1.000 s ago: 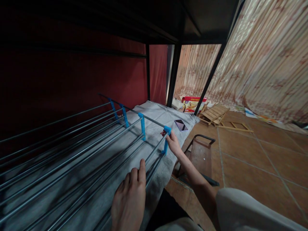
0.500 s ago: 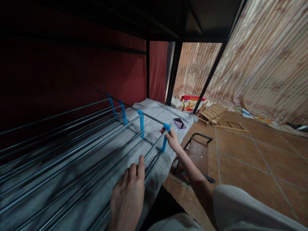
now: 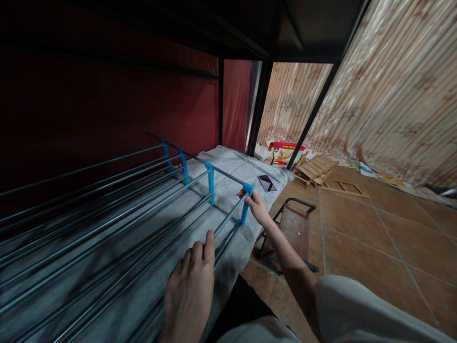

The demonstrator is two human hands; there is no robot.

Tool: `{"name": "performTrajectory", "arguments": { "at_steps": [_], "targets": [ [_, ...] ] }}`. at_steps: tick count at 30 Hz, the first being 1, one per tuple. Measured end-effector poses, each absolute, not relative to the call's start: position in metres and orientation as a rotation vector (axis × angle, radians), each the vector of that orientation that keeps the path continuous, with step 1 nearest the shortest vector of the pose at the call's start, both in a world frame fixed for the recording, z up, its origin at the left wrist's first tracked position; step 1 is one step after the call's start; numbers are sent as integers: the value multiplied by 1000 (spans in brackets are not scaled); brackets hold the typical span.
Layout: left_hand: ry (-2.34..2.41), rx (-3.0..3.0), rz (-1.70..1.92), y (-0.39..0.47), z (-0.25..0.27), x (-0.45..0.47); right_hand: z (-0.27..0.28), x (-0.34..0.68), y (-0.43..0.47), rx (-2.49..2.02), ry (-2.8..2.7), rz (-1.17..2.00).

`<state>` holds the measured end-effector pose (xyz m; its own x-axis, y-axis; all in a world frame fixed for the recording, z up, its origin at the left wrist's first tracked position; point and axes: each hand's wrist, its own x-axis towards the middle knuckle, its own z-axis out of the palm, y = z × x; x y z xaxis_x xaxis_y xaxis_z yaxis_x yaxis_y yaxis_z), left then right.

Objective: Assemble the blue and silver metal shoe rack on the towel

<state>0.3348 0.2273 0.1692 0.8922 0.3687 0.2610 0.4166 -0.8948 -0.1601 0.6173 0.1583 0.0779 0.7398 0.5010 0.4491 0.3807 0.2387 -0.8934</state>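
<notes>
Dim indoor light enters from the right, brightening the patterned curtain [image 3: 392,95] and tiled floor [image 3: 374,238] while the red wall [image 3: 107,109] and the frame overhead sink into near-black shadow. The metal rods [image 3: 107,238] at lower left smear into soft blur. Wide-angle distortion bends straight lines toward the edges.

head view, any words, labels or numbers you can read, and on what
Red box on the floor by the curtain: has printing, too small and blurred to read.
Phone on the grey cloth: screen dark, no text.
Rack held by the left hand and right hand: no label visible.
Nothing legible.
</notes>
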Motion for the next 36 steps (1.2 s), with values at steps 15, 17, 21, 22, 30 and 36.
{"name": "performTrajectory", "arguments": {
  "at_steps": [15, 17, 21, 22, 30, 36],
  "targets": [
    [-583, -2836, -352, 226, 168, 333, 86, 622, 150, -1374, -838, 189],
    [-589, -2837, -343, 226, 169, 333, 84, 622, 152, -1391, -847, 165],
    [-599, -2846, -355, 227, 169, 334, 76, 620, 158, -1412, -810, 72],
    [-601, -2848, -359, 227, 169, 334, 73, 619, 159, -1414, -788, 51],
    [-607, -2854, -374, 226, 167, 335, 70, 618, 156, -1440, -765, 18],
    [-625, -2869, -365, 226, 168, 334, 70, 618, 160, -1448, -747, -13]
  ]
}}
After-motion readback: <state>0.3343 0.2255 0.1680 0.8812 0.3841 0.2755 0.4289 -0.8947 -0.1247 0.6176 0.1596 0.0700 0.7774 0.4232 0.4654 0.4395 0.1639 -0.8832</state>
